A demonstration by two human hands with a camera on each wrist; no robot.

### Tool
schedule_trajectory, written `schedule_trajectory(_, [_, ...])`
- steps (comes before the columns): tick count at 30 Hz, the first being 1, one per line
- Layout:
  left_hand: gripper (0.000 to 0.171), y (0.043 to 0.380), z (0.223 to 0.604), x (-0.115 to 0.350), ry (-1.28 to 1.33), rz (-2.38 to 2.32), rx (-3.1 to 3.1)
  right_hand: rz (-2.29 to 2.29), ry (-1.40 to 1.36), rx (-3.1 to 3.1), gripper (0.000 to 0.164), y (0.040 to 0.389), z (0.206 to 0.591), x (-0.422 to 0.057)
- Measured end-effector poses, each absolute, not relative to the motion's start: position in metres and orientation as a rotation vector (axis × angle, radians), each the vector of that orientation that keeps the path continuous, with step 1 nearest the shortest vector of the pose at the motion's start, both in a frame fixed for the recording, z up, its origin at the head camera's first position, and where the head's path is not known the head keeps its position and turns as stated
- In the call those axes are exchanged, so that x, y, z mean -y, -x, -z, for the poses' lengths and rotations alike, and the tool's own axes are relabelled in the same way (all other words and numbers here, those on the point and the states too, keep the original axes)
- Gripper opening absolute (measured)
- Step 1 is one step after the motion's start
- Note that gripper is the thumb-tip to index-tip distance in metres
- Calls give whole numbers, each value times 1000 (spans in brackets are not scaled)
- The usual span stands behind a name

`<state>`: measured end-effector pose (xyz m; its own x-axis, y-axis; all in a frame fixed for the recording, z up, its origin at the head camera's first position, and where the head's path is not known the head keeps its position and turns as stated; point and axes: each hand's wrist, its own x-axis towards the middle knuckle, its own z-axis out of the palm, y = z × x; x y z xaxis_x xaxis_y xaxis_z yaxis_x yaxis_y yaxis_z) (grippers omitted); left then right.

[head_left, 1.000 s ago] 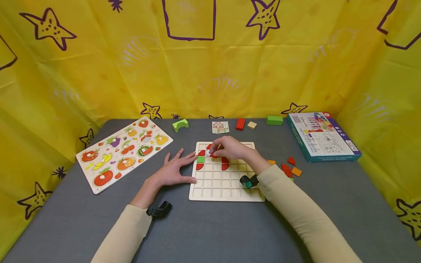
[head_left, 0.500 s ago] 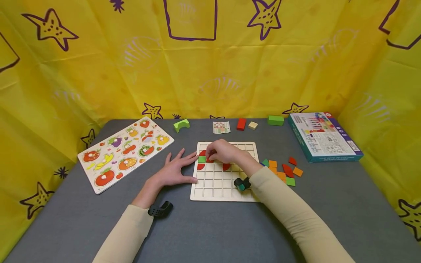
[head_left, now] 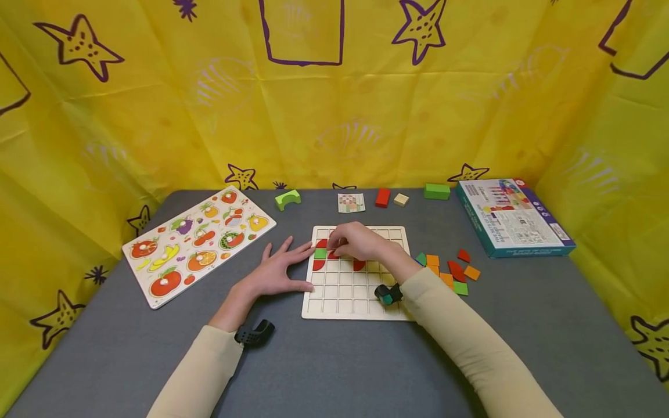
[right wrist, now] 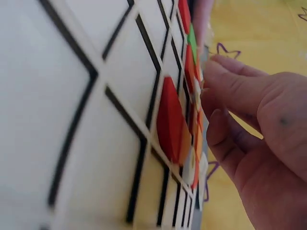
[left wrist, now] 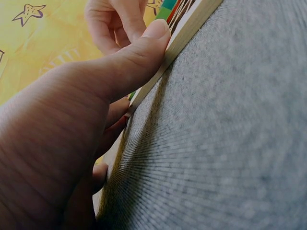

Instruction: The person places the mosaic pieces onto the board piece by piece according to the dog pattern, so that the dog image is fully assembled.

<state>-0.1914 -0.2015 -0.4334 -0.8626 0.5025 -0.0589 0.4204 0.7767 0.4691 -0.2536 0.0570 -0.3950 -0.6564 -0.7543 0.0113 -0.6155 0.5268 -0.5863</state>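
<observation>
A pale wooden grid board lies before me with red rounded pieces in its upper cells and a green square near its left side. My left hand is spread flat beside the board, thumb and fingertips at its left edge; the left wrist view shows the thumb against the wooden rim. Over the upper left cells, my right hand pinches a red piece, most of it hidden by the fingers. Another red rounded piece sits in a nearby cell.
Loose orange, red, green and blue pieces lie right of the board. A fruit puzzle is at left, a boxed game at right. Behind the board are a pattern card, a green arch and several small blocks.
My right hand has moved slightly left and down with the red piece, from the upper cells to beside the green square. The left hand stays at the board's edge.
</observation>
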Motion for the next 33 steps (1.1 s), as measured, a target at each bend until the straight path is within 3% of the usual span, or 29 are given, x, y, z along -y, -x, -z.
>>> schedule_trajectory(14, [95,190,434,200,-728,-675,-2794,1031,930,-2610,24,248,382,-148])
schedule_trajectory(33, [95,190,434,202,-740,-663,-2814,915,609,-2752,28,217,382,-267])
